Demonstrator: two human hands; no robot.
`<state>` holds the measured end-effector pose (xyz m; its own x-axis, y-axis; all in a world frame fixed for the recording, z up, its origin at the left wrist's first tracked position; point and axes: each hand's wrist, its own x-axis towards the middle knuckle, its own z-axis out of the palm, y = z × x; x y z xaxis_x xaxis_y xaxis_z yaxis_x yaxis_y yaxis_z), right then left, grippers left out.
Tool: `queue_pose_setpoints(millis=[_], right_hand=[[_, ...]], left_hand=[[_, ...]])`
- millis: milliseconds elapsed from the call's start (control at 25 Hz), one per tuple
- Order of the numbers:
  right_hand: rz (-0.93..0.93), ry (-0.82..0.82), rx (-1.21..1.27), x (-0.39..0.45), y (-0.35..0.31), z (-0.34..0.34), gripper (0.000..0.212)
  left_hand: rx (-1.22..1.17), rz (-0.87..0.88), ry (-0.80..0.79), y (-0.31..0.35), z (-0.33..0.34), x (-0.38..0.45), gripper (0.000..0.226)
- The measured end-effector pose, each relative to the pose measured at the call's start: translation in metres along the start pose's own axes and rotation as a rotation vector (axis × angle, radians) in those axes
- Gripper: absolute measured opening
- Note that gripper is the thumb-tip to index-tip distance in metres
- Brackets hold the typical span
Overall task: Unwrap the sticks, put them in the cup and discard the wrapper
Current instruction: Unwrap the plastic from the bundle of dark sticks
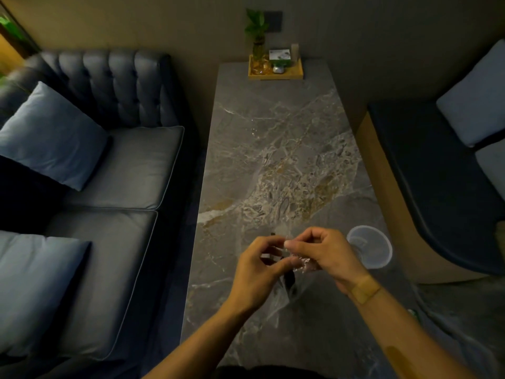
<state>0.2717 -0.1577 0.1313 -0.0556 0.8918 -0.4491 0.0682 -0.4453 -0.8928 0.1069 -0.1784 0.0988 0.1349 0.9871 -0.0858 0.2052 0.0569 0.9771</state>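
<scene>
Above the near part of the marble table [276,149], my left hand [257,272] and my right hand [328,255] pinch a clear crinkled wrapper [303,265] between them. Dark sticks [289,281] show inside it, poking out below my left fingers, and a dark tip sticks up above them. Part of the wrapper trails down toward the table. A clear plastic cup [370,246] stands on the table just right of my right hand, seen from above. My fingers hide most of the sticks.
A wooden tray [276,73] with a plant in a glass vase and a small box sits at the table's far end. A dark leather sofa [114,160] with blue cushions runs along the left. A dark bench with a pale cushion [475,99] lies to the right.
</scene>
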Motion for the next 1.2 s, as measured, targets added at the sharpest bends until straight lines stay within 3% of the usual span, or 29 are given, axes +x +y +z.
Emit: queue_pose_setpoints(millis=[240, 440, 720, 880, 960, 1040, 1200], right_hand=[[-0.036, -0.035, 0.043, -0.002, -0.004, 0.003, 0.021], [-0.077, 0.134, 0.003, 0.000, -0.007, -0.023, 0.021], [-0.233, 0.239, -0.430, 0.007, -0.002, -0.043, 0.011], [-0.550, 0.316, -0.672, 0.004, -0.007, -0.031, 0.014], [-0.759, 0.249, -0.814, 0.000, -0.016, -0.021, 0.024], [-0.849, 0.139, -0.976, 0.000, -0.023, -0.010, 0.035], [-0.803, 0.115, -1.127, 0.008, -0.026, 0.006, 0.011]], left_hand=[[-0.019, -0.010, 0.098, 0.000, -0.007, 0.007, 0.008], [-0.098, -0.053, 0.114, -0.004, -0.031, 0.013, 0.010], [-0.090, -0.056, 0.126, -0.009, -0.048, 0.019, 0.009], [-0.105, -0.054, 0.103, -0.008, -0.048, 0.024, 0.011], [-0.103, -0.045, 0.102, -0.007, -0.048, 0.029, 0.011], [-0.082, -0.031, 0.097, -0.007, -0.047, 0.033, 0.011], [-0.069, -0.016, 0.077, -0.012, -0.046, 0.044, 0.012]])
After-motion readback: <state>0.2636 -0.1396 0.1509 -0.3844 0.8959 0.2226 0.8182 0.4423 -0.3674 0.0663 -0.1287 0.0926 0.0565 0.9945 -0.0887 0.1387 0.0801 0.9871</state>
